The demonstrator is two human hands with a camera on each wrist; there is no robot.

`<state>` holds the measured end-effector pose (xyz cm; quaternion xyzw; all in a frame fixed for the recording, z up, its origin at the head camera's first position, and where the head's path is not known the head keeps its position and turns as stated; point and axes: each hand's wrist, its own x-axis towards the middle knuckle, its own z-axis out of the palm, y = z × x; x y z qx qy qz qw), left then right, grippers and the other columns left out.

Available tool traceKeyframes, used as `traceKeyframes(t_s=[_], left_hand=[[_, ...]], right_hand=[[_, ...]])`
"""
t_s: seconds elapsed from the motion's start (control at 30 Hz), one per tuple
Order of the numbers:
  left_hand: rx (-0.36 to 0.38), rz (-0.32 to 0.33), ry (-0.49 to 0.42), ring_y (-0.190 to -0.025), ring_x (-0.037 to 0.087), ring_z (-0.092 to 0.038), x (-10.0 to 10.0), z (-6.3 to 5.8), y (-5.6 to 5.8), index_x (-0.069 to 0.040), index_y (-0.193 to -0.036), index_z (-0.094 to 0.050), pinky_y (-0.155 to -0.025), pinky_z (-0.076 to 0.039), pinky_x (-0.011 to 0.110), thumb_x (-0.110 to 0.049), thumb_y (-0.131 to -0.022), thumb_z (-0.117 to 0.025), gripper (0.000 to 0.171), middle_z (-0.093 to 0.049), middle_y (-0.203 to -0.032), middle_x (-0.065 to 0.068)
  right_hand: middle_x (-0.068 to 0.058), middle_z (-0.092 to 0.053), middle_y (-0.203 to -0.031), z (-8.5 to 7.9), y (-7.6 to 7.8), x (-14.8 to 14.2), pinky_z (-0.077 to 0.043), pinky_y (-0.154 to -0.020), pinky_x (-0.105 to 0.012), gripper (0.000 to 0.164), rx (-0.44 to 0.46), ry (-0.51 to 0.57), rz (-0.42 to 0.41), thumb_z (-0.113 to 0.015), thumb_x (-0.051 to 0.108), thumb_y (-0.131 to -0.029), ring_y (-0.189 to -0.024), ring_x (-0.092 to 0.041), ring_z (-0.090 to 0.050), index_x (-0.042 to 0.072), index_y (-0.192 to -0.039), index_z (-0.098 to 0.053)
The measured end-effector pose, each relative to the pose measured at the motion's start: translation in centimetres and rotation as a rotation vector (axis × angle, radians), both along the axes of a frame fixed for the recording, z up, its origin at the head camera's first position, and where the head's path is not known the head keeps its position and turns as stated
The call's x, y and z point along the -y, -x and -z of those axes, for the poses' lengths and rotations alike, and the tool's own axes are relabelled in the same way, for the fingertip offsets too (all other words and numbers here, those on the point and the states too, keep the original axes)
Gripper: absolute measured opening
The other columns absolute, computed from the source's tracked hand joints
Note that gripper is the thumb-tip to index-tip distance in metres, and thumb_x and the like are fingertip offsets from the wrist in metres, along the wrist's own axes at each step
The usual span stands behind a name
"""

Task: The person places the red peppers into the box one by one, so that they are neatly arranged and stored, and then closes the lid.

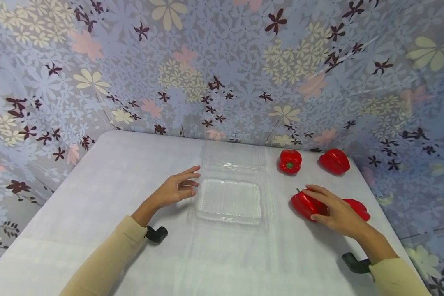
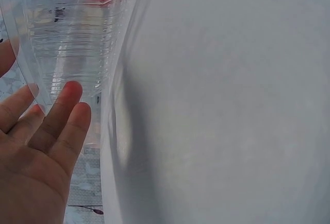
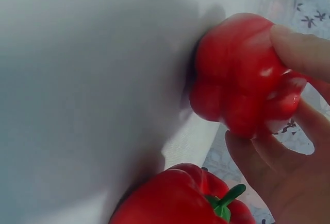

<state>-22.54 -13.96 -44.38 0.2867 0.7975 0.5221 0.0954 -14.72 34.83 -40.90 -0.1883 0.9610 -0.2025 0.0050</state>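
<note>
A clear plastic container (image 1: 229,201) with its lid (image 1: 233,155) folded back lies in the middle of the white table. My left hand (image 1: 175,189) is at the container's left side, its fingers loosely extended. In the left wrist view, those fingertips overlap the ribbed clear wall (image 2: 72,44). To the right of the container, my right hand (image 1: 336,211) grips a red bell pepper (image 1: 302,204), thumb on one side and fingers on the other. The right wrist view shows the same bell pepper (image 3: 232,74) from its lobed end, close over the table.
Another red bell pepper (image 1: 358,209) lies beyond the right hand, partly hidden by it. Two more sit at the back right: one (image 1: 289,161) with its green stem facing forward, one (image 1: 334,161) near the table's corner. Flowered fabric (image 1: 207,61) hangs behind the table.
</note>
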Motion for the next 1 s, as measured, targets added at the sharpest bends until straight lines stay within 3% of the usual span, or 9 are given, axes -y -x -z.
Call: traceKeyframes(t_s=[0.13, 0.33, 1.0], left_hand=[[-0.006, -0.002, 0.001, -0.123, 0.041, -0.061, 0.1, 0.1, 0.0, 0.008, -0.145, -0.043, -0.105, -0.052, 0.05, -0.001, -0.093, -0.063, 0.056, -0.029, -0.163, 0.018], [-0.002, 0.008, -0.005, -0.125, 0.041, -0.06, 0.0, 0.0, -0.1, 0.008, -0.145, -0.043, -0.106, -0.05, 0.051, -0.001, -0.093, -0.063, 0.056, -0.028, -0.163, 0.018], [-0.02, 0.019, -0.009, -0.123, 0.042, -0.06, 0.0, 0.1, -0.1, 0.008, -0.145, -0.043, -0.105, -0.051, 0.053, -0.001, -0.092, -0.064, 0.058, -0.028, -0.163, 0.016]], right_hand=[[-0.02, -0.042, -0.149, 0.3, 0.0, 0.1, -0.056, -0.088, -0.063, 0.078, -0.012, -0.023, 0.0, -0.083, 0.008, -0.075, -0.129, -0.044, -0.045, 0.014, -0.146, -0.049], [-0.018, -0.047, -0.147, 0.2, -0.5, 0.6, -0.059, -0.084, -0.058, 0.081, -0.114, -0.026, -0.033, -0.086, 0.008, -0.072, -0.128, -0.041, -0.047, 0.016, -0.144, -0.051], [-0.011, -0.049, -0.147, -2.3, -2.0, 3.1, -0.062, -0.08, -0.05, 0.091, -0.322, -0.054, -0.138, -0.09, 0.002, -0.062, -0.124, -0.028, -0.05, 0.021, -0.144, -0.053]])
